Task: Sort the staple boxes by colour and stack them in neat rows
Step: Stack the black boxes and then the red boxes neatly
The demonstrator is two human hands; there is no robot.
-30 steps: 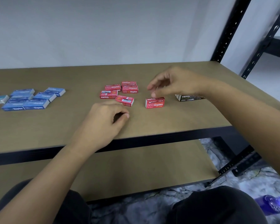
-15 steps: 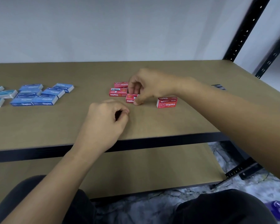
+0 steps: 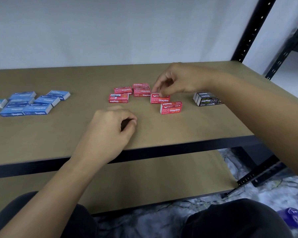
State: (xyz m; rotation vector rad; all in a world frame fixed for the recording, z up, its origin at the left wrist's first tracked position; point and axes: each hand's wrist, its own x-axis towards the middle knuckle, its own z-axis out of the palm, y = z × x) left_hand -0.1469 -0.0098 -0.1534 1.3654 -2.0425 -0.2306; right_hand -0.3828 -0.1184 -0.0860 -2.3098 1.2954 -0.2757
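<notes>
Just tugged this red staple box (image 3: pixel 160 99) out of the red pile (image 3: pixel 141 91) and stood it alongside. My right hand (image 3: pixel 175 81) grip pinches its top; left hand (image 3: pixel 110 127) sits curled on the counter (image 3: pixel 58 134). Row's starting.

Tan shelf board (image 3: pixel 58 134); blue staple boxes (image 3: pixel 33 103) at left; red staple boxes (image 3: pixel 142 92) mid-board; black staple boxes (image 3: pixel 206 99) at right

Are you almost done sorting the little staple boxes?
About halfway. The colours look sorted: blue boxes left, red boxes in the middle, black boxes right. The right hand pinches a red box beside the red group; the left hand rests curled on the table. Left: a loose red box, then tidying the scattered blue ones into rows.
</notes>
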